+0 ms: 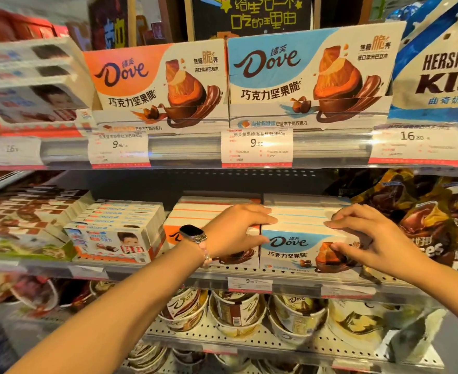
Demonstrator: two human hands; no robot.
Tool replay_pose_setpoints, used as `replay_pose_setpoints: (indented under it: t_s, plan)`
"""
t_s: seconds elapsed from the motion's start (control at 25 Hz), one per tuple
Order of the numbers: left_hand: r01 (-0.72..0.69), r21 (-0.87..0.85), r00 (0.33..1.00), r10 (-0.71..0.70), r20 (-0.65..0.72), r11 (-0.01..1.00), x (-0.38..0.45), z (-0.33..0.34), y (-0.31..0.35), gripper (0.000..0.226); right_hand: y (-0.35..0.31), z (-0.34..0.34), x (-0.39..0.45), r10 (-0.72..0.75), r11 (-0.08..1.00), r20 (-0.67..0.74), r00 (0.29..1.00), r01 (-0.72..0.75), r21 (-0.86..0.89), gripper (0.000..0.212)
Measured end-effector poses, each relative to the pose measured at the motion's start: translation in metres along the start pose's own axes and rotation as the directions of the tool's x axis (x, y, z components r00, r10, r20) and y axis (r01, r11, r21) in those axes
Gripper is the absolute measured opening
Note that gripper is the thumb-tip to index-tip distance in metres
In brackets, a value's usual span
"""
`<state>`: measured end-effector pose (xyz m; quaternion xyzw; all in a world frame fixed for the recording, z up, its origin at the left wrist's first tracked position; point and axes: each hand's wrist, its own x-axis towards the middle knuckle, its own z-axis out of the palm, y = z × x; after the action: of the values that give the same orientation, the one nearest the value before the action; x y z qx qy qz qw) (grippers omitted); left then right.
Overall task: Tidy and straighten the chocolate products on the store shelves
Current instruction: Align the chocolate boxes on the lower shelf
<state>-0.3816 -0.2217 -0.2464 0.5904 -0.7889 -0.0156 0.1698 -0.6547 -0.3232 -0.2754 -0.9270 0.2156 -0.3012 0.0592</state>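
While blue Dove box row point(295, 238) on middle shelf point(289, 276) is being squared: front box held at both ends, left hand point(236, 230) and right hand point(368, 236) curled on it. Orange Dove row point(195, 214) beside, touching. Next: boxes pushed flush; alignment probably slightly off, blur.

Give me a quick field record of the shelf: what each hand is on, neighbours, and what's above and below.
left hand: on left edge of the blue Dove row, fingers over the top
right hand: on its right end, thumb on the front box
left neighbour: orange Dove row, touching the blue one
further left: Kinder boxes
right neighbour: Hershey's bags
shelf above: Dove display boxes
shelf below: Dove cups
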Motion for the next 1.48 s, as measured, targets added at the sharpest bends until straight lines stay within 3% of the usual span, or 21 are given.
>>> replay_pose_setpoints:
  t_s: [0.16, 0.24, 0.36, 0.44, 0.6, 0.68, 0.76, 0.92, 1.12, 1.28, 1.48]
  plan:
    - [0.044, -0.095, 0.999, -0.042, 0.029, 0.994, -0.001, -0.004, 0.003, 0.060, 0.001, -0.001, 0.000, 0.022, 0.988, -0.012, 1.000, -0.020, 0.151, 0.055]
    - [0.058, -0.084, 0.997, -0.053, 0.059, 0.995, -0.002, -0.008, 0.002, 0.070, 0.002, -0.002, 0.001, 0.006, 0.989, -0.014, 1.000, -0.004, 0.145, 0.055]
    - [0.058, 0.004, 0.994, -0.058, 0.093, 0.998, -0.001, -0.013, 0.000, 0.066, 0.002, -0.004, 0.006, 0.051, 0.971, 0.023, 0.998, -0.055, 0.235, 0.051]
    - [0.076, -0.047, 0.995, -0.073, 0.068, 0.996, -0.002, -0.012, -0.001, 0.064, 0.003, -0.003, 0.008, 0.075, 0.938, 0.069, 0.995, -0.094, 0.335, 0.050]
    - [0.092, -0.103, 0.996, -0.090, 0.026, 0.990, 0.000, -0.007, -0.002, 0.064, 0.008, 0.002, 0.011, 0.084, 0.925, 0.113, 0.990, -0.120, 0.360, 0.051]
    - [0.097, -0.108, 0.995, -0.094, 0.034, 0.989, 0.002, -0.007, -0.004, 0.063, 0.009, 0.003, 0.012, 0.099, 0.928, 0.120, 0.988, -0.136, 0.346, 0.049]
    - [0.092, -0.126, 0.995, -0.088, 0.038, 0.988, 0.002, -0.008, -0.006, 0.063, 0.008, 0.005, 0.013, 0.115, 0.930, 0.136, 0.984, -0.155, 0.333, 0.030]
    - [0.078, -0.100, 0.997, -0.076, 0.025, 0.992, -0.001, -0.007, -0.006, 0.064, 0.007, 0.006, 0.013, 0.098, 0.949, 0.131, 0.987, -0.132, 0.285, 0.048]
    - [0.008, 0.056, 1.000, -0.007, -0.013, 0.998, -0.006, -0.003, -0.009, 0.061, -0.005, -0.001, 0.017, 0.087, 0.987, 0.122, 0.989, -0.102, 0.125, 0.037]
    - [-0.048, -0.067, 0.969, 0.030, -0.245, 0.997, -0.028, -0.001, -0.005, 0.048, -0.025, 0.002, 0.014, -0.011, 0.998, 0.018, 1.000, 0.013, -0.062, 0.046]
    - [-0.036, -0.164, 0.921, -0.031, -0.389, 0.986, -0.065, 0.018, 0.006, 0.030, -0.063, 0.021, -0.010, -0.029, 0.999, -0.140, 0.990, 0.023, -0.041, 0.030]
